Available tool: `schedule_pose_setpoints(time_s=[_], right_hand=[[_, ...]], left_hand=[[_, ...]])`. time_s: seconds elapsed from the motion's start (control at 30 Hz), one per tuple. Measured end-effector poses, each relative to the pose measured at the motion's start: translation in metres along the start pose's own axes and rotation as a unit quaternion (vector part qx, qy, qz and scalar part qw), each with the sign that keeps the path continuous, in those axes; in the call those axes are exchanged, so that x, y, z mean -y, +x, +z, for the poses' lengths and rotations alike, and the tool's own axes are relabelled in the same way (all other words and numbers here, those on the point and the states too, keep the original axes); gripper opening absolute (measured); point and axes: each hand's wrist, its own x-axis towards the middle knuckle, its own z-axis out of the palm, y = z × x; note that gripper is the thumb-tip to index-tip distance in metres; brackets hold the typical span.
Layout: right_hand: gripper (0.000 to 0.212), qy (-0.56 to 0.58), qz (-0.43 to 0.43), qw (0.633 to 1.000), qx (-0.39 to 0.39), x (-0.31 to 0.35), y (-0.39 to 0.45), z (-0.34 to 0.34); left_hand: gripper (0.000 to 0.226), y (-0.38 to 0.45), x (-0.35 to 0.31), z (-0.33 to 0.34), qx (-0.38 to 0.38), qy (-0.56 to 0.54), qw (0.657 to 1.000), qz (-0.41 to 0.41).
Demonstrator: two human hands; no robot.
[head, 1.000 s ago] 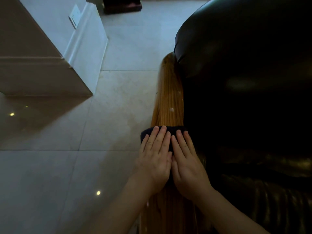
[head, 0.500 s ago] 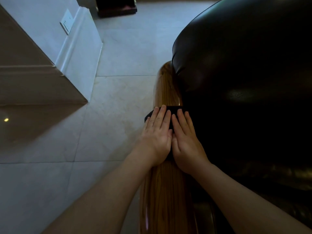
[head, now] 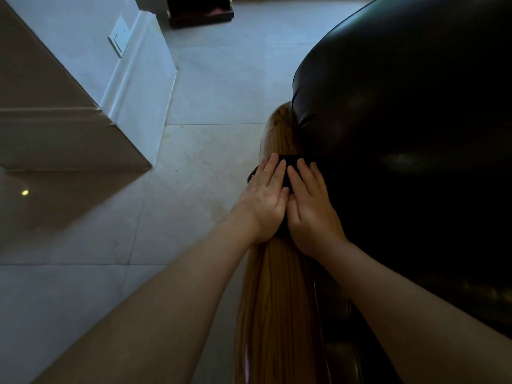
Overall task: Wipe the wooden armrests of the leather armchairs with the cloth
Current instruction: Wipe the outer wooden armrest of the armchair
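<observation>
From the lower centre of the frame the wooden armrest runs lengthwise up to both flat, extended hands, left hand and right hand, pressing the dark cloth, with its unwiped end just beyond the fingertips beside the leather armchair.

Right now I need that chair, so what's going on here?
A person is wiping the armchair's wooden armrest. The left hand and right hand lie flat, side by side, on a dark cloth laid over the rail. A short stretch of wood beyond the cloth is not yet covered.
</observation>
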Motion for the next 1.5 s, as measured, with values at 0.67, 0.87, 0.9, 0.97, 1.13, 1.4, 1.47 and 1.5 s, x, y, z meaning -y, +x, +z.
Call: schedule_pose_setpoints(time_s=[0.67,0.87,0.9,0.97,1.13,1.4,1.47,1.5], right_hand=[[0.055,-0.035,0.023,0.997,0.072,0.026,-0.114,0.005],[0.055,-0.003,0.038,0.998,0.055,0.036,-0.162,0.005],[0.054,-0.002,0.037,0.998,0.051,0.037,-0.171,0.006],[0.053,-0.006,0.033,0.999,0.043,0.038,-0.188,0.007],[0.053,-0.037,0.000,0.999,0.029,0.041,-0.229,0.008],[0.052,-0.060,0.004,0.996,0.071,0.045,-0.292,0.014],[0.053,-0.075,0.008,0.993,0.086,0.044,-0.305,0.015],[0.053,-0.079,0.013,0.993,0.091,0.045,-0.310,0.015]], left_hand=[[0.057,-0.112,-0.026,0.034,-0.057,0.093,0.994,0.020],[0.053,-0.159,-0.046,0.047,-0.089,0.181,0.979,-0.001],[0.053,-0.168,-0.050,0.050,-0.089,0.194,0.977,-0.002],[0.053,-0.184,-0.053,0.056,-0.088,0.201,0.976,-0.003],[0.053,-0.225,-0.060,0.075,-0.079,0.211,0.974,0.002],[0.051,-0.284,-0.064,0.109,-0.071,0.216,0.974,0.004],[0.051,-0.295,-0.063,0.117,-0.070,0.218,0.973,0.005],[0.051,-0.299,-0.064,0.119,-0.067,0.218,0.974,0.004]])
